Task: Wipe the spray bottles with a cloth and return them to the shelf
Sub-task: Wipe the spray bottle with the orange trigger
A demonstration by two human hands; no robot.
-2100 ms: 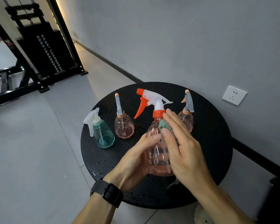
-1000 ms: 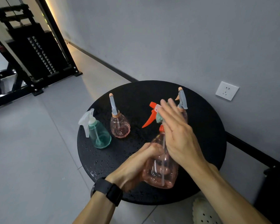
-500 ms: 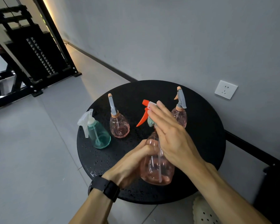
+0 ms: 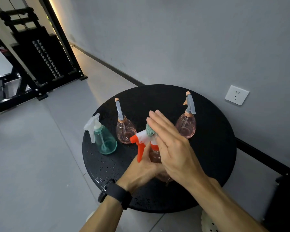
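The left hand [image 4: 140, 171] holds the big pink bottle [image 4: 155, 155] low down, near the front of the round black table [image 4: 213, 148], tipped so its orange and white top [image 4: 140, 139] points left. The right hand [image 4: 172, 148], fingers straight and together, presses the green cloth [image 4: 150, 131] onto that top from the right. Three small bottles stand just behind, so I think it is safest to wipe toward the near side.

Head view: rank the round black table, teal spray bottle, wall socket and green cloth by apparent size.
Largest to smallest:
1. Round black table
2. Teal spray bottle
3. White wall socket
4. Green cloth, mostly hidden under the right hand, so unsure.
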